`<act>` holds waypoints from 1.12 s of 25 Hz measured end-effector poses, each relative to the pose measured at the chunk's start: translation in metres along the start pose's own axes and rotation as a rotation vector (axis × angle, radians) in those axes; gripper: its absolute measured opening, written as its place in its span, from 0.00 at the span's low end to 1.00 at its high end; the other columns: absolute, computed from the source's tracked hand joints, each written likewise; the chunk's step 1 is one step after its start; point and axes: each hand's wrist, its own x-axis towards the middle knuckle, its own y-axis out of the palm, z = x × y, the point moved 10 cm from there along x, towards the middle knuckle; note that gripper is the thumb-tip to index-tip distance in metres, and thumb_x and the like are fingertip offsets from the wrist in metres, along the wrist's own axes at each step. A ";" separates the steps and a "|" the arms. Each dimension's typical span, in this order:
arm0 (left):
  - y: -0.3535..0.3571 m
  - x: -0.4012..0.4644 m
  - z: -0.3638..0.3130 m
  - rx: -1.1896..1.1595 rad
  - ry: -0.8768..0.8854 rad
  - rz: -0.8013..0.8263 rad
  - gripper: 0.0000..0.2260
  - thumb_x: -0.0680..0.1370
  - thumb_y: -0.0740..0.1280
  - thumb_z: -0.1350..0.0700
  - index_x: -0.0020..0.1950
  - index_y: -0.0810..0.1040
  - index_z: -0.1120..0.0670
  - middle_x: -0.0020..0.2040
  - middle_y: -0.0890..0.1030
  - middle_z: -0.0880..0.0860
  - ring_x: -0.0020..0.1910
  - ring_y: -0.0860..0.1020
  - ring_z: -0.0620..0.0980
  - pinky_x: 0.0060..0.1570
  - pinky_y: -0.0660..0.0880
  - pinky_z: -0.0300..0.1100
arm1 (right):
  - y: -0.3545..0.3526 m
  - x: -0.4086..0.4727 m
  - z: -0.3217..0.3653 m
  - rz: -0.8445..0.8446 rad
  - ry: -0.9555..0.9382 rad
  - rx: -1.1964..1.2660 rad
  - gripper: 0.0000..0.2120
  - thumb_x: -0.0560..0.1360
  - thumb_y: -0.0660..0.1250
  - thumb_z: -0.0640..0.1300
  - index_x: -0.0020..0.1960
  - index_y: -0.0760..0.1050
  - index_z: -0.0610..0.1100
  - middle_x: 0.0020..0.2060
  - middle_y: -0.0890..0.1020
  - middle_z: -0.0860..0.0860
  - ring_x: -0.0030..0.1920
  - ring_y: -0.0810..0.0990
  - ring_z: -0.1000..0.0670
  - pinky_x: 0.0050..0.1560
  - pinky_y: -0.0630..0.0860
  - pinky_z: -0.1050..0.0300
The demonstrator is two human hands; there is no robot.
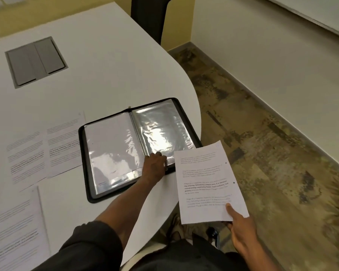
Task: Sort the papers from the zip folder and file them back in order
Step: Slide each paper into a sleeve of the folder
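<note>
A black zip folder (181, 122) lies open on the white table (106, 65), showing clear plastic sleeves on both sides of a ring spine. My left hand (155, 165) rests at the bottom of the right-hand sleeve, its fingers curled on the sleeve's lower edge. My right hand (241, 229) pinches the lower corner of a printed paper sheet (205, 180), held in the air just right of the folder, past the table's edge. Several printed papers (45, 149) lie flat on the table to the folder's left, and another paper (16, 231) lies nearer me.
A grey cable hatch (35, 61) is set into the table at the back left. A dark chair back (149, 14) stands beyond the table's far edge. Patterned floor (272, 153) and a pale wall lie to the right.
</note>
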 end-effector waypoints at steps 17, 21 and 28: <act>-0.009 0.002 0.023 -0.266 -0.181 -0.071 0.04 0.73 0.71 0.56 0.41 0.85 0.54 0.42 0.85 0.52 0.47 0.80 0.54 0.47 0.75 0.45 | -0.013 -0.026 -0.002 0.025 -0.040 -0.117 0.08 0.77 0.71 0.38 0.52 0.78 0.49 0.52 0.84 0.44 0.53 0.82 0.39 0.58 0.78 0.35; -0.009 0.003 0.035 -0.467 -0.204 -0.057 0.03 0.71 0.75 0.57 0.38 0.86 0.55 0.40 0.84 0.51 0.43 0.81 0.50 0.41 0.72 0.39 | -0.014 -0.033 -0.007 -0.006 -0.074 -0.100 0.10 0.77 0.70 0.35 0.50 0.78 0.49 0.49 0.84 0.46 0.52 0.82 0.39 0.61 0.77 0.33; -0.010 -0.001 0.031 -0.416 -0.152 -0.064 0.05 0.72 0.70 0.57 0.42 0.85 0.53 0.43 0.85 0.49 0.48 0.80 0.50 0.47 0.75 0.41 | 0.021 -0.041 -0.015 0.042 -0.082 -0.099 0.10 0.77 0.70 0.34 0.57 0.79 0.42 0.53 0.84 0.42 0.53 0.82 0.39 0.61 0.77 0.35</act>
